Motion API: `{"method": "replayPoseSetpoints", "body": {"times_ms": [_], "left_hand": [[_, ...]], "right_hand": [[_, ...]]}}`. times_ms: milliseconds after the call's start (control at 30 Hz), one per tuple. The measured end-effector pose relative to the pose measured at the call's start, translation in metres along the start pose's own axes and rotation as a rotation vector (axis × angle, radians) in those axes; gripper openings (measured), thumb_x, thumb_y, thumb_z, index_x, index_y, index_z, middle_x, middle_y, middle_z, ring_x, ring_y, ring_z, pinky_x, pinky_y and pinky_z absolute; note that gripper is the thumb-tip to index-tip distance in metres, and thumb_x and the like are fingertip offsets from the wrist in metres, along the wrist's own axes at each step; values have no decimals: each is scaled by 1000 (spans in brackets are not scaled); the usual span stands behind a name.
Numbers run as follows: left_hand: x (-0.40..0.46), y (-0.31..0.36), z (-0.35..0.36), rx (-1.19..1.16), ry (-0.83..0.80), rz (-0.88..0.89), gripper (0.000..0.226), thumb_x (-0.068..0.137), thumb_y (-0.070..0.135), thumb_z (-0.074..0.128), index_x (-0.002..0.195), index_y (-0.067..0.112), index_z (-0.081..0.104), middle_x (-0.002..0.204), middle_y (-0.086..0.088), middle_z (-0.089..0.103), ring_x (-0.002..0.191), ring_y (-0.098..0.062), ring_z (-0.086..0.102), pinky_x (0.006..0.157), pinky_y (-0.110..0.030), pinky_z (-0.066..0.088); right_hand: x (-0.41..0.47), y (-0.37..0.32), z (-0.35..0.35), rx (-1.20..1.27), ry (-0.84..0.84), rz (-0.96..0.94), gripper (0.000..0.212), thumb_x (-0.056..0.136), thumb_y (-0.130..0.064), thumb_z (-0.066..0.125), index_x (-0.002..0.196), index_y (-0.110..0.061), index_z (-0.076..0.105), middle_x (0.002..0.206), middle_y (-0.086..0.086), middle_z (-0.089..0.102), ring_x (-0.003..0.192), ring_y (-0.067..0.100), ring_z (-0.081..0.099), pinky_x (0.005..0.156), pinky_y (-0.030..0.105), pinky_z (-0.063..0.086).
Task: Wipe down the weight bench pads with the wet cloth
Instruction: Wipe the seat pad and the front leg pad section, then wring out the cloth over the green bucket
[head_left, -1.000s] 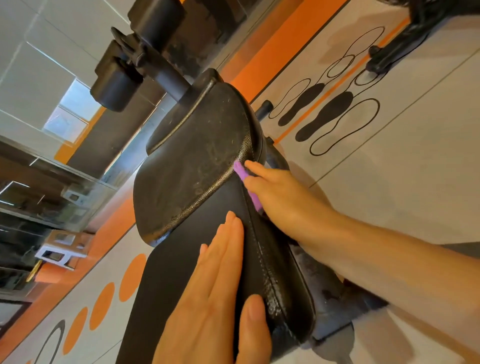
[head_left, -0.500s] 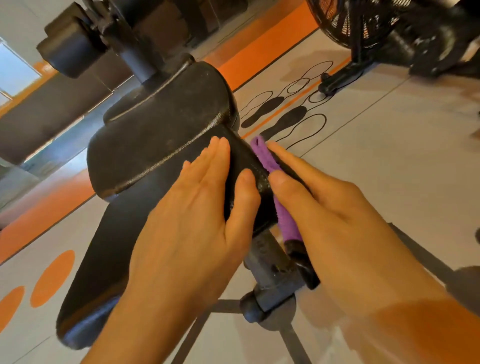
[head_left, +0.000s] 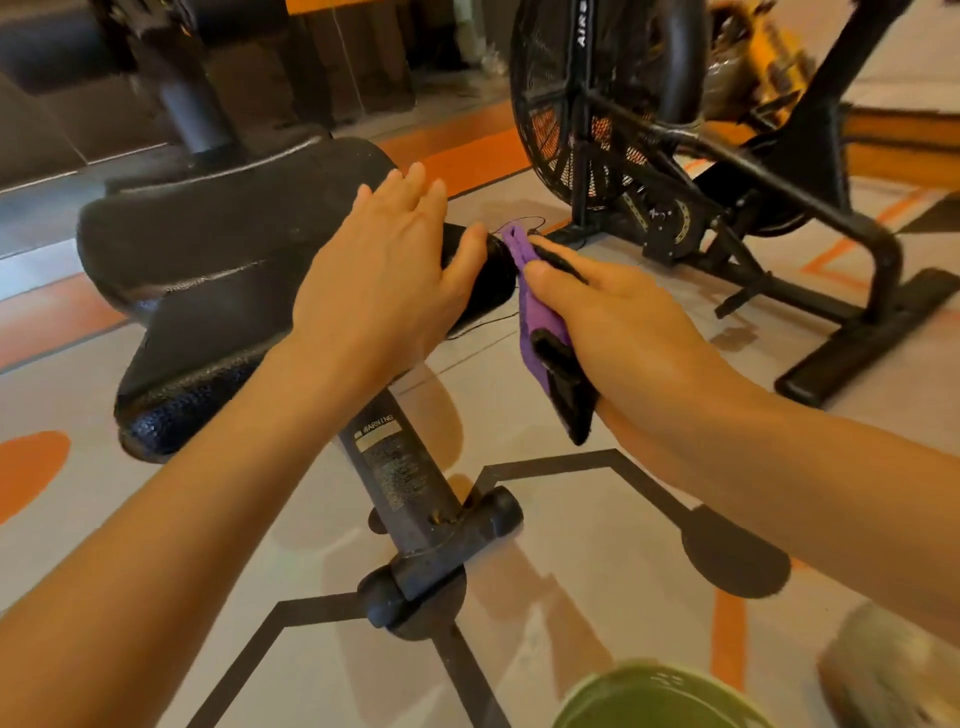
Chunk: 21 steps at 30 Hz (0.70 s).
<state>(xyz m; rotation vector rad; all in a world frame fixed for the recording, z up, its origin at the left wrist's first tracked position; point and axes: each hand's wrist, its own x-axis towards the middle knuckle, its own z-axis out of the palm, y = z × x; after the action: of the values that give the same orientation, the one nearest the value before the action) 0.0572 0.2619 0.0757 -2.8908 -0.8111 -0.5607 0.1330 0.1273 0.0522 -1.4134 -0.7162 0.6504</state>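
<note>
Left hand: fingers straight, flat on the near black bench pad, thumb over its right edge.
Right hand: pinches purple cloth against the pad's right side.
Air bike: far right.

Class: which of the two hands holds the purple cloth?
The right hand presses the purple cloth against the pad's side; the left hand lies flat on the bench pad.

We look down on a black bench pad. Our left hand lies flat on its near end, fingers straight, thumb over the edge. Our right hand grips a purple cloth pressed against the pad's end, just beside the left thumb. Below, the frame post meets the patterned floor. An air bike stands behind; a green rim shows at the bottom.
</note>
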Motion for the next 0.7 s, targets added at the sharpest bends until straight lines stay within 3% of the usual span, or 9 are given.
{"method": "replayPoseSetpoints", "body": {"times_ms": [133, 267, 433, 567, 700], "left_hand": [[-2, 1, -6, -44, -48, -13, 54, 101, 47, 28, 132, 9, 49, 133, -10, 49, 130, -28, 42, 119, -43, 19], [-3, 6, -8, -35, -45, -25, 53, 102, 43, 30, 138, 8, 45, 143, -11, 45, 138, -29, 37, 120, -43, 17], [-2, 8, -6, -49, -81, -82, 55, 103, 45, 30, 147, 13, 38, 157, -8, 33, 147, -27, 25, 121, -42, 13], [-2, 8, -9, -126, -125, -109, 53, 102, 45, 31, 147, 18, 38, 159, -4, 29, 149, -26, 22, 121, -41, 13], [-3, 12, -22, -211, -206, -155, 55, 104, 40, 35, 153, 18, 28, 163, -2, 19, 151, -22, 13, 121, -36, 6]], "right_hand": [[-25, -8, -10, -94, 1, 35, 36, 100, -30, 42, 136, -32, 48, 80, -13, 51, 69, 3, 51, 48, 8, 41], [-35, -9, -25, -90, 2, 42, 37, 100, -32, 42, 136, -33, 47, 85, -10, 53, 69, 4, 50, 41, 4, 38], [-32, -2, -39, -36, -20, 82, 36, 99, -34, 43, 134, -35, 49, 87, -15, 53, 75, 4, 53, 46, 2, 43], [-30, -13, -43, -20, -49, 155, 36, 99, -34, 43, 135, -37, 47, 104, -11, 57, 89, 8, 55, 65, 11, 48], [-30, -40, -46, 12, -60, 233, 34, 99, -32, 44, 132, -35, 52, 102, -6, 58, 89, 9, 55, 58, 10, 46]]}}
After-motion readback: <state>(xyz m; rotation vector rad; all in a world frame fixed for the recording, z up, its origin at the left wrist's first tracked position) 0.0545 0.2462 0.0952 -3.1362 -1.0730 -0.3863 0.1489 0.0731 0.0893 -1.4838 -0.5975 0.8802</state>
